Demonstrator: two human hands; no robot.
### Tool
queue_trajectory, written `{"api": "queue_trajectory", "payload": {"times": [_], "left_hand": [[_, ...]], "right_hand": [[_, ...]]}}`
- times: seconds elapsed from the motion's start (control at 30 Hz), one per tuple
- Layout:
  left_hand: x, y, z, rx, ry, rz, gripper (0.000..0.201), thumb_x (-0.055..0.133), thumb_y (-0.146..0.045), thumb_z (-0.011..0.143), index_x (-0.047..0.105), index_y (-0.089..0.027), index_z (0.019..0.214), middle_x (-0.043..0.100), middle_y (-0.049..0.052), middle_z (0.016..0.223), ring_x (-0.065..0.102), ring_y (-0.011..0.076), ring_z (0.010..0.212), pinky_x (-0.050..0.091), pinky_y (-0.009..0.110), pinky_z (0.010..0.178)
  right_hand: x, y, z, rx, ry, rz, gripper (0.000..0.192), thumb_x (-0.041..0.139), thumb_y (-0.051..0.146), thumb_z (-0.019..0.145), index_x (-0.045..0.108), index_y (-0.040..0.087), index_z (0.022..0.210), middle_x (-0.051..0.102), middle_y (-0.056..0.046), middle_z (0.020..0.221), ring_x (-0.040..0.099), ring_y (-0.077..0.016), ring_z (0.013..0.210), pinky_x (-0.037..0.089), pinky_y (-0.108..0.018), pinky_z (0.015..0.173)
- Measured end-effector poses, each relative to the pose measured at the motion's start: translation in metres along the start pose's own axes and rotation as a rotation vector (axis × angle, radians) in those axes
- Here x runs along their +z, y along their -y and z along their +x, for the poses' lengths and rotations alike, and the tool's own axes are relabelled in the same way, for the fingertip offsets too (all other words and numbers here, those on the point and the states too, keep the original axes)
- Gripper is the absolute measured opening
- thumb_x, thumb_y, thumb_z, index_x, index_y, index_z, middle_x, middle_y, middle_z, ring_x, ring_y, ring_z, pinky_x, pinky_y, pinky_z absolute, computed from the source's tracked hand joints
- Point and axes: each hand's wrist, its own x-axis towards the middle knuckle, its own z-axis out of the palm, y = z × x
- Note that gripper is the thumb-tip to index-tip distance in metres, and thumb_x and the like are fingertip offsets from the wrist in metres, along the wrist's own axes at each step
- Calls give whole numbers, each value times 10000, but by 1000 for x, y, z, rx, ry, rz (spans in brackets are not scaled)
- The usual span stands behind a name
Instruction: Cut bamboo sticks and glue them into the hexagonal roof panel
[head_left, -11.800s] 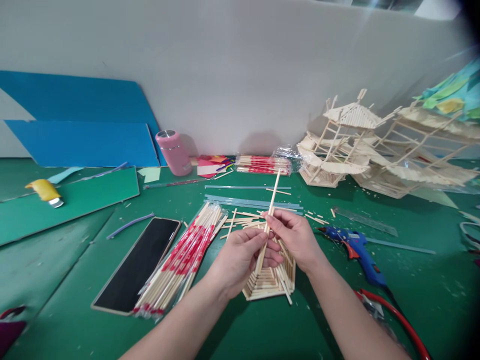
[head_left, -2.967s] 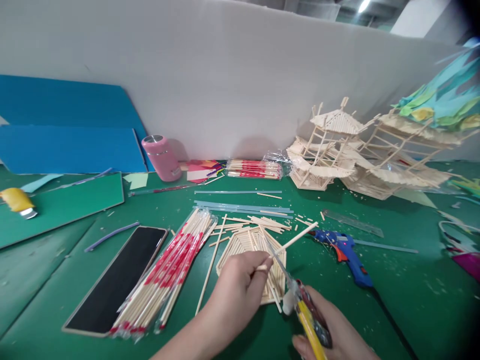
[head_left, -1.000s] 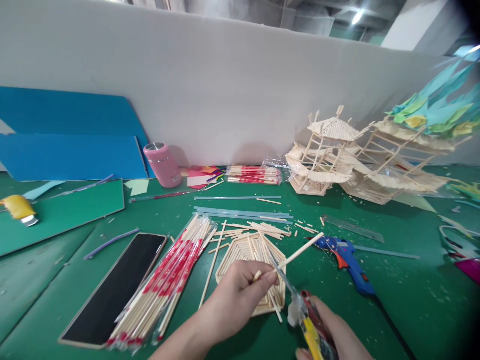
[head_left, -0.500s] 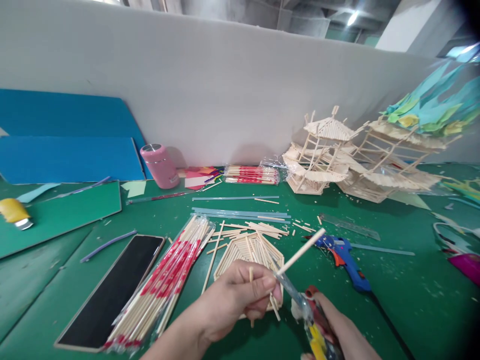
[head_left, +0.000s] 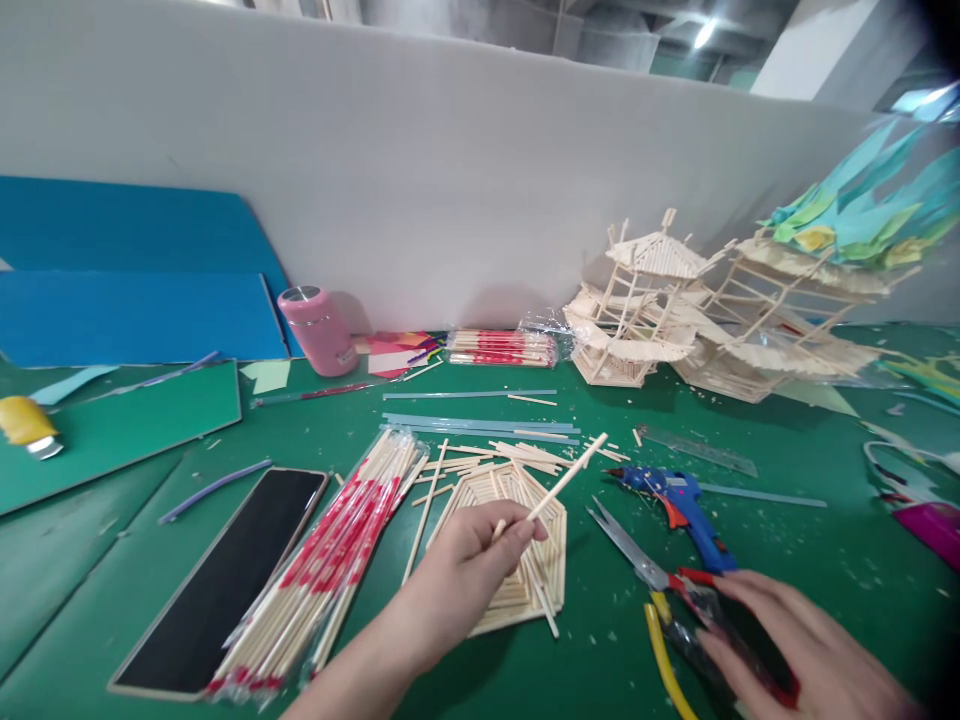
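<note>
My left hand (head_left: pixel 469 570) pinches a thin wooden stick (head_left: pixel 571 474) that points up and to the right; a short stick end also shows at its fingers. Below this hand lies a many-sided lattice panel (head_left: pixel 553 560) of glued sticks, partly hidden by it. My right hand (head_left: pixel 795 640), at the lower right, is around the handles of scissors (head_left: pixel 637 560) with red, black and yellow on the grips. The blades are slightly apart, pointing up and left, with nothing between them. A blue glue gun (head_left: pixel 694 520) lies just beyond the scissors.
Bagged sticks (head_left: pixel 337 560) and a phone (head_left: pixel 247 570) lie on the left. Loose sticks (head_left: pixel 525 455) and blue strips (head_left: pixel 480 425) are beyond the panel. Stick-built pavilions (head_left: pixel 652 330) stand at the back right. A pink flask (head_left: pixel 319 330) stands by the white partition (head_left: pixel 420 190).
The scissors have moved away from the stick, right and toward me, with my right hand. My left hand still pinches the stick, now held slightly further left and higher.
</note>
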Motion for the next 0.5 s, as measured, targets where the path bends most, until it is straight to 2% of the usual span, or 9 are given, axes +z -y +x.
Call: {"api": "queue_trajectory", "payload": {"times": [0.1, 0.17, 0.23, 0.33, 0.4, 0.5], "left_hand": [[3, 1, -2, 95, -15, 249, 302, 377, -345, 844, 554, -148, 699, 382, -40, 571, 326, 100, 546, 253, 221, 509], [5, 2, -3, 134, -21, 407, 313, 324, -301, 864, 492, -164, 638, 389, -34, 568, 344, 110, 555, 270, 225, 520], [7, 4, -5, 171, -43, 570, 280, 312, -242, 859, 448, -175, 624, 422, -24, 571, 374, 120, 554, 289, 230, 530], [10, 5, -7, 222, -79, 795, 190, 335, -150, 813, 468, -179, 681, 523, 12, 649, 455, 149, 595, 331, 251, 569], [11, 5, -8, 228, -86, 918, 169, 347, -107, 772, 489, -180, 716, 564, 32, 678, 495, 178, 613, 347, 269, 567], [13, 5, -9, 228, -95, 1025, 186, 348, -79, 738, 503, -181, 728, 594, 49, 686, 528, 210, 616, 359, 288, 550]], "right_hand": [[-22, 35, 28, -129, -154, 1, 312, 568, 299, 756, 546, 224, 1059, 584, -81, 1059, 544, -259, 963, 396, -391, 834], [-32, 65, 50, -313, -202, -7, 331, 567, 247, 764, 533, 253, 1093, 588, -64, 1064, 528, -244, 974, 349, -397, 860], [-36, 91, 70, -448, -174, -34, 357, 564, 216, 765, 532, 275, 1116, 595, -34, 1087, 504, -241, 1018, 300, -402, 879], [-31, 113, 92, -489, -55, -32, 270, 506, 204, 814, 557, 250, 1075, 614, -21, 1064, 500, -224, 1017, 209, -430, 920], [-22, 115, 100, -506, 55, 9, 214, 452, 175, 849, 574, 239, 1012, 645, -5, 889, 541, -177, 857, 224, -411, 889], [-11, 109, 103, -523, 133, 63, 201, 397, 172, 878, 585, 233, 914, 599, 17, 697, 496, -138, 664, 276, -341, 761]]}}
